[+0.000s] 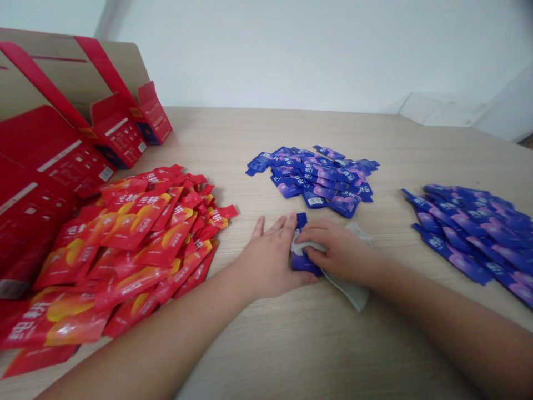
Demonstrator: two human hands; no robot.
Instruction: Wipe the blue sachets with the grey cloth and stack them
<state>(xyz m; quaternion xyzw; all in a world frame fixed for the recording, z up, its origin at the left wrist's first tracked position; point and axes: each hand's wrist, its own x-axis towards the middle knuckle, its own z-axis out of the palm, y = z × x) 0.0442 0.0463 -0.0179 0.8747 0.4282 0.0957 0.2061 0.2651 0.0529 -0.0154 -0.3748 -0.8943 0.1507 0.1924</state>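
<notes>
A single blue-purple pouch [301,261] lies flat on the table between my two hands. My left hand [272,258] rests beside it with fingers spread, the index finger and thumb at its edges. In my right hand [343,250] is a pale cloth [353,291], bunched under the fingers and pressed on the pouch's face. Part of the pouch is hidden beneath the right hand and the cloth. Just beyond the hands is a loose pile of blue-purple pouches [320,175].
To the left spreads a heap of red-orange pouches [137,233]. Red boxes with raised flaps [120,133] stand behind it, beside a big cardboard carton [120,61]. More blue-purple pouches [478,228] overlap in rows at the right. A white wall [316,55] rises behind the wooden table [208,128].
</notes>
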